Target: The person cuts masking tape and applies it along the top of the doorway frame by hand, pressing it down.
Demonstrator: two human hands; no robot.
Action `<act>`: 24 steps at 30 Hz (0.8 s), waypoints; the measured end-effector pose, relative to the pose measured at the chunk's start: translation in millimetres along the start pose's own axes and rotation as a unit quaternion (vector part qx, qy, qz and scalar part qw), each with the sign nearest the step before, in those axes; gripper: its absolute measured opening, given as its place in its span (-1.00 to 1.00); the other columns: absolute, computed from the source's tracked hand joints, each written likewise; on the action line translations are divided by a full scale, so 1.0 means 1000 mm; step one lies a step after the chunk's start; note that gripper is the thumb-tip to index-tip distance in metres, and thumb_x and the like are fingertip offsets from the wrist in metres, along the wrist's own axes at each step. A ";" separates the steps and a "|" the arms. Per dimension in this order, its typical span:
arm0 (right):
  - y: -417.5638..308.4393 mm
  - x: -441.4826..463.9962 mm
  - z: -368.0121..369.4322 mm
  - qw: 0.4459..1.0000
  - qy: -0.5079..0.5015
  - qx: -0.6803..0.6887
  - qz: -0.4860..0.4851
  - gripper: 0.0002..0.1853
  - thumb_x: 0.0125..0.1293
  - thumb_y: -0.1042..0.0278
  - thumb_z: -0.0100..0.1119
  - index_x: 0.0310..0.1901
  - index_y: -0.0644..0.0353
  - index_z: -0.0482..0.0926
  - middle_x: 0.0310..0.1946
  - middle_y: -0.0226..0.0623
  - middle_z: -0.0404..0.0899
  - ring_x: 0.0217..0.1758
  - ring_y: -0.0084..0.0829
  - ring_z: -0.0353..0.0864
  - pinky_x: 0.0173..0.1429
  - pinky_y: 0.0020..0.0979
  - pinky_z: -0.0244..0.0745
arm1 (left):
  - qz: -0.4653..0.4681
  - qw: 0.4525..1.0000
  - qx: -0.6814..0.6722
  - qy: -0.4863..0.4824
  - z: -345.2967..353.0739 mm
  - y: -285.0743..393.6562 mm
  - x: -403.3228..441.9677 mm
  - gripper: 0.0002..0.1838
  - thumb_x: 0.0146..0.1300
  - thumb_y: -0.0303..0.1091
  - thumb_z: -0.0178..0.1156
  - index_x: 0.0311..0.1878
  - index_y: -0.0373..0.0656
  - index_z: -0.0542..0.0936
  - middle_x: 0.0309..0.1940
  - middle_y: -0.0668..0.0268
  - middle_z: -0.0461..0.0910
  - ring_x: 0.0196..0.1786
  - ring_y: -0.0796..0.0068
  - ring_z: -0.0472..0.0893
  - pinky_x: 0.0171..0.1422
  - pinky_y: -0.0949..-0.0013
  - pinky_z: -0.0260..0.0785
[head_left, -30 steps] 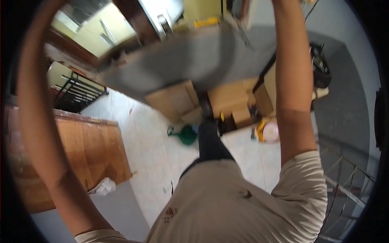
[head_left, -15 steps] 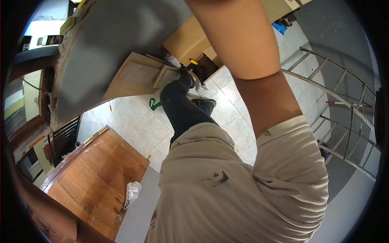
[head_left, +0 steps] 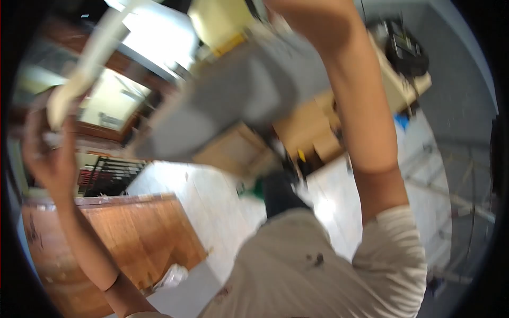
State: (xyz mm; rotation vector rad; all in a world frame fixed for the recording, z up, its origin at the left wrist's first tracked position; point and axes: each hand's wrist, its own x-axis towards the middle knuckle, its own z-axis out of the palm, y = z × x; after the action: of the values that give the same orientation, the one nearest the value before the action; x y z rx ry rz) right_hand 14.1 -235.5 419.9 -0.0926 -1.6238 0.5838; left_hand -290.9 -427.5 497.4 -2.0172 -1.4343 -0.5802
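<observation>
At the left, my left hand (head_left: pixel 55 153) is raised, with its fingers wrapped round the cream end of a long pale strip (head_left: pixel 101 50). The strip slants up and to the right past the top edge, and blur hides what kind of thing it is. My right arm reaches up to the top of the view. Only part of my right hand (head_left: pixel 297 13) shows there, close to the grey wall surface (head_left: pixel 212 114). Its fingers are cut off by the frame edge, so whether they hold anything is hidden.
A wooden door (head_left: pixel 122 228) is at lower left, with a crumpled plastic bag (head_left: pixel 172 278) by it. Cardboard boxes (head_left: pixel 302 127) and a wooden panel (head_left: pixel 228 151) stand ahead. On the right are a metal ladder (head_left: pixel 472 185) and a black bag-like object (head_left: pixel 405 50). Pale tiles (head_left: pixel 212 212) cover the floor.
My left hand has come up into view with the long pale strip. The view has swung, showing more of the window side and upper area. My right arm stays raised.
</observation>
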 end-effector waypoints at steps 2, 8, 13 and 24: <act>-0.008 0.021 -0.002 1.000 0.010 0.024 0.007 -0.94 0.38 0.44 0.36 -0.23 0.22 0.68 -0.34 -0.45 0.66 -0.23 -0.59 0.60 -0.09 -0.50 0.49 | 0.040 0.997 -0.027 0.067 -0.013 0.021 0.022 -0.68 0.19 -0.53 0.43 0.03 -0.29 0.68 -0.12 0.15 0.72 -0.02 0.32 0.66 0.15 0.30 0.47; -0.044 0.118 0.002 0.996 0.015 0.053 0.072 -0.91 0.38 0.42 0.39 -0.23 0.23 0.68 -0.41 -0.53 0.57 -0.32 -0.67 0.47 -0.20 -0.55 0.37 | 0.034 0.992 0.060 0.105 -0.074 0.023 0.071 -0.74 0.26 -0.23 0.44 -0.15 -0.19 0.66 -0.37 0.21 0.64 -0.38 0.29 0.45 -0.02 0.30 0.24; -0.031 0.224 -0.006 0.998 0.008 0.048 -0.029 -0.86 0.40 0.35 0.39 -0.19 0.23 0.67 -0.42 -0.53 0.52 -0.35 -0.68 0.42 -0.22 -0.55 0.33 | 0.113 0.968 0.126 0.187 -0.112 -0.013 0.136 -0.61 0.31 -0.28 0.43 0.09 -0.33 0.65 -0.30 0.14 0.55 -0.23 0.26 0.45 -0.10 0.23 0.32; 0.037 0.467 -0.095 0.988 0.090 0.124 -0.012 -0.88 0.37 0.50 0.38 -0.26 0.11 0.58 -0.38 -0.37 0.62 -0.29 -0.48 0.58 -0.15 -0.35 0.54 | 0.080 0.935 0.270 0.217 -0.130 -0.062 0.374 -0.45 0.47 0.15 0.12 -0.05 -0.25 0.68 -0.33 -0.07 0.70 -0.20 -0.14 0.68 0.09 -0.09 0.37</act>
State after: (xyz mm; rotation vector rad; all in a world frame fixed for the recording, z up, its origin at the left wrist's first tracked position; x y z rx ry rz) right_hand 22.9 9.4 830.0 0.0566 -1.3649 0.7341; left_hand -229.7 -244.0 848.5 -1.4394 -1.0100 -0.4598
